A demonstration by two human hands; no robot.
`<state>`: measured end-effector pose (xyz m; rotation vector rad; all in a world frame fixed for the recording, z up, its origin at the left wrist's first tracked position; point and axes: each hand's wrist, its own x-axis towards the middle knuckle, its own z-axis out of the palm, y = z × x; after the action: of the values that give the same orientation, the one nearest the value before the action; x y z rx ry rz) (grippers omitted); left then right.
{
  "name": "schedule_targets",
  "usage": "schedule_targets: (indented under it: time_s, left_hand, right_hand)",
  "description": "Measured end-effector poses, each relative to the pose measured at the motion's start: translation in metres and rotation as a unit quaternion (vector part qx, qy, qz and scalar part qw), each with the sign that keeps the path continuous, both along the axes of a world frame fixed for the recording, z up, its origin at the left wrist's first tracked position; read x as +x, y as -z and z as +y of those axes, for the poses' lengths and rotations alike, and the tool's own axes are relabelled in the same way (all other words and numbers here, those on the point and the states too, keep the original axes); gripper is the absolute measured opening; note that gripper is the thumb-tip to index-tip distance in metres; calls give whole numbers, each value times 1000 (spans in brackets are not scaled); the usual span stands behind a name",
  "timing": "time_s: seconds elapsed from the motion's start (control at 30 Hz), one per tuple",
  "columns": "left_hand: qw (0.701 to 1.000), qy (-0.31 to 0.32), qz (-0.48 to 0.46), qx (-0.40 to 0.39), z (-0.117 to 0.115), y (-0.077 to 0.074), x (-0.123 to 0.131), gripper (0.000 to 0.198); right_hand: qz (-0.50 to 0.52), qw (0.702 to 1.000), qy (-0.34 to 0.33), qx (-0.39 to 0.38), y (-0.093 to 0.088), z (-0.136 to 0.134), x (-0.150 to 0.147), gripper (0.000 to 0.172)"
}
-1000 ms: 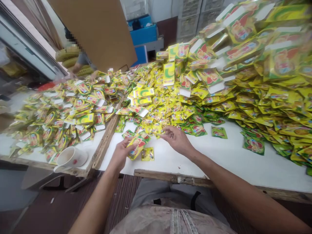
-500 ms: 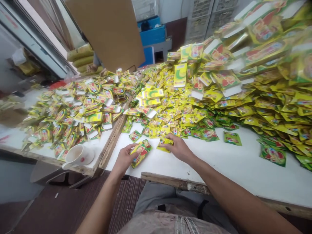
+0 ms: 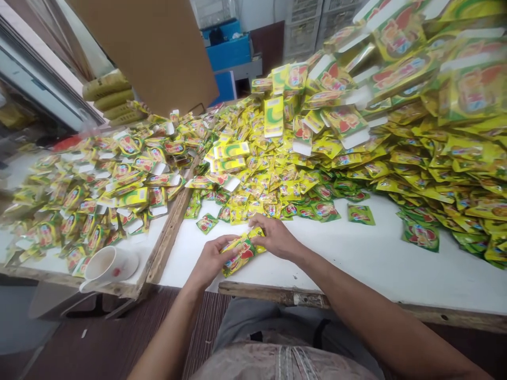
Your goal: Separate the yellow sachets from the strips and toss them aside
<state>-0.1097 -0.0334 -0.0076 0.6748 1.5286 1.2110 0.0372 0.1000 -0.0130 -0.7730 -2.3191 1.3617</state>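
Clock directions are taken from the carton, with twelve o'clock at the far side of the table. The carton [image 3: 241,258], printed in yellow, green and red, is at the table's near side, tilted, between both hands. The left hand [image 3: 210,259] grips it from nine o'clock, thumb on the printed face. The right hand [image 3: 277,238], at two o'clock, pinches a yellow sachet [image 3: 259,248] against the carton's end; whether the sachet is partly inside cannot be determined. One green sachet [image 3: 206,224] lies flat near the carton at ten o'clock. A heap of small sachets [image 3: 273,182] is at one o'clock, with a taller pile of sachets and cartons [image 3: 443,169] at two. Beyond a wooden strip [image 3: 168,232], a spread of cartons [image 3: 122,184] is at ten o'clock. A white mug [image 3: 114,264] stands at nine o'clock, near the table edge.
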Motion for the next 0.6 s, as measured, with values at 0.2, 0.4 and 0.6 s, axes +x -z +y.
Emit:
schedule_targets:
  time_s: [0.2, 0.4, 0.6]
  left_hand:
    - [996, -63, -54, 19, 8, 1, 2, 47]
    - [991, -97, -91, 33, 9, 9, 1, 46]
    - [990, -109, -73, 49, 16, 5, 9, 39]
  right_hand:
    - [115, 983, 24, -144, -3, 2, 1, 33]
    - [100, 985, 26, -141, -6, -6, -1, 29]
    - [84, 987, 0, -139, -5, -17, -3, 39]
